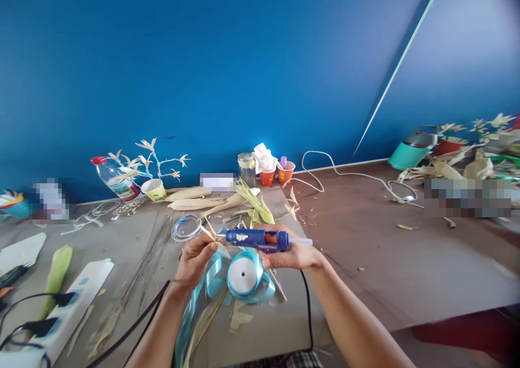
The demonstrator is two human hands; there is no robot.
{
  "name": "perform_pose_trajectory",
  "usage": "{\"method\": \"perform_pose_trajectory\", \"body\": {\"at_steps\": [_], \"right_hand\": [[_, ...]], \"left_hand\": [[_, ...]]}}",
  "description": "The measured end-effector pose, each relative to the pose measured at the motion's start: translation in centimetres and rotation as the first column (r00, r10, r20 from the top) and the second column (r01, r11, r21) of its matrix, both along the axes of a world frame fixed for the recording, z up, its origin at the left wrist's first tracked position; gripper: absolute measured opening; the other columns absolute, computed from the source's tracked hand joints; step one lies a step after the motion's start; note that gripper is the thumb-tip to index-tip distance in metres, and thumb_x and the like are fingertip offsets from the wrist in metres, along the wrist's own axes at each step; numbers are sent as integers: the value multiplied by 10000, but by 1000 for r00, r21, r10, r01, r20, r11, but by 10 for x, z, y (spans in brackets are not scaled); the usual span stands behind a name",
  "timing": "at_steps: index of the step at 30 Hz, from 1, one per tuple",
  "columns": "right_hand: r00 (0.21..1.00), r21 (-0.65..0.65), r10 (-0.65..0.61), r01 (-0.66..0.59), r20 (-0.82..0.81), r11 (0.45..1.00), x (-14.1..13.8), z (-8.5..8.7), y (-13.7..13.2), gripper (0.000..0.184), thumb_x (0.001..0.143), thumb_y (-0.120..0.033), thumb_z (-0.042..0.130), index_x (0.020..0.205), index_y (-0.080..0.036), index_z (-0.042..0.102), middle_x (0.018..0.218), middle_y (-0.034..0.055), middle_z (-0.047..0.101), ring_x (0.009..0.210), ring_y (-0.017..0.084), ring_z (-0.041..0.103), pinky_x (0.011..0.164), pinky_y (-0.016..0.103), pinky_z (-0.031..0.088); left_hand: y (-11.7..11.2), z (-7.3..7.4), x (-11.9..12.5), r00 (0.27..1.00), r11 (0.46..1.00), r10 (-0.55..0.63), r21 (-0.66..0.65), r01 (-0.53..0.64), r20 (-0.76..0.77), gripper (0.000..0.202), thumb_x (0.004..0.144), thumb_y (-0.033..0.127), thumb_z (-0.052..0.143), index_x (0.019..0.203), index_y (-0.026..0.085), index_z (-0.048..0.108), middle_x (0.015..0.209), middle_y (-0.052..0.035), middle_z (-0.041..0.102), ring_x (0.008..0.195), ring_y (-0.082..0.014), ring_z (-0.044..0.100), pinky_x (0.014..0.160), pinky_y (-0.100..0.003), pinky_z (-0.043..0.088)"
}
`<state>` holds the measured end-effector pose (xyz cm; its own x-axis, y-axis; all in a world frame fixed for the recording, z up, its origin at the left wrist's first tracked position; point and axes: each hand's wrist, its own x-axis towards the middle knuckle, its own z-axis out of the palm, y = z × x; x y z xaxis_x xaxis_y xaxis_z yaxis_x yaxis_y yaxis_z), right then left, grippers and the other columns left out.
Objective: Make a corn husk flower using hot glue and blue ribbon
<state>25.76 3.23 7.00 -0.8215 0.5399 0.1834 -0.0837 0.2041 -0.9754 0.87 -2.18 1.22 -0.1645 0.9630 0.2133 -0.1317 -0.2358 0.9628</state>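
Observation:
My right hand (290,254) is wrapped round a blue hot glue gun (254,239), with a clear glue stick (301,241) poking out of its back end. The gun's nozzle points left, at the fingers of my left hand (198,257). Those fingers pinch a small pale corn husk flower (209,231), right at the nozzle tip; whether the two touch I cannot tell. Below the gun lies a spool of light blue ribbon (242,275), its loose loops spread round it. A black cord (307,308) hangs below my right hand.
Dried corn husks (195,204) and a coil of wire (186,228) lie beyond my hands. Along the wall stand a husk-flower cup (153,189), a plastic bottle (117,181), a glass jar (246,168) and orange paper cups (286,172). A white power strip (77,303) lies left. A white cable (357,176) crosses the right table.

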Motion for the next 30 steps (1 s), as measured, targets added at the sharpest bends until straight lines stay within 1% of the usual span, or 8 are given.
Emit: {"method": "perform_pose_trajectory", "body": {"at_steps": [5,9,14,17,23,26,30], "right_hand": [[999,50,-4,1,48,999,0,2,0,327,687,-439,678,802,-169,533,704,-17,458,614,107,391,545,233,325],[998,74,16,-20,57,997,1,1,2,338,697,-439,678,805,-165,512,711,-18,448,608,100,383,541,230,324],[998,115,41,-47,56,992,1,-1,6,373,688,-447,691,782,-156,478,698,-29,426,594,83,356,522,220,305],[996,124,42,-51,76,991,2,-2,6,375,700,-456,681,781,-153,474,683,-33,416,595,81,355,518,217,302],[994,160,2,-21,112,987,1,-3,5,378,714,-482,654,775,-154,475,675,-33,414,588,80,357,504,214,300],[990,186,-32,6,138,983,-1,-1,4,376,718,-485,645,760,-157,465,665,-33,414,584,80,359,497,211,300],[988,207,-48,16,149,978,-1,1,2,374,718,-486,641,751,-158,464,655,-34,418,580,79,361,492,209,305]], "left_hand": [[-1,-2,-2,999,1000,21,11,-21,-40,154,669,311,727,649,179,651,710,-7,551,616,-115,455,587,-252,377],[0,-3,-4,997,999,46,-12,-47,-58,160,672,315,723,657,173,649,671,-1,553,602,-117,477,611,-266,398],[0,0,-3,998,999,37,-2,-37,-46,162,658,314,733,639,175,652,674,5,556,590,-105,477,599,-258,395],[0,1,-2,998,999,53,12,-52,-41,158,646,314,741,628,180,659,665,2,554,604,-110,484,613,-262,402],[0,3,-1,997,998,60,34,-58,-52,157,647,319,738,617,180,672,677,-12,550,672,-131,486,634,-261,410],[0,3,0,998,998,53,22,-52,-42,161,643,314,741,609,176,665,688,-13,553,664,-132,482,626,-263,414],[1,3,1,999,999,36,33,-35,-28,147,642,300,744,616,180,664,694,-9,554,657,-126,474,614,-254,409]]}}
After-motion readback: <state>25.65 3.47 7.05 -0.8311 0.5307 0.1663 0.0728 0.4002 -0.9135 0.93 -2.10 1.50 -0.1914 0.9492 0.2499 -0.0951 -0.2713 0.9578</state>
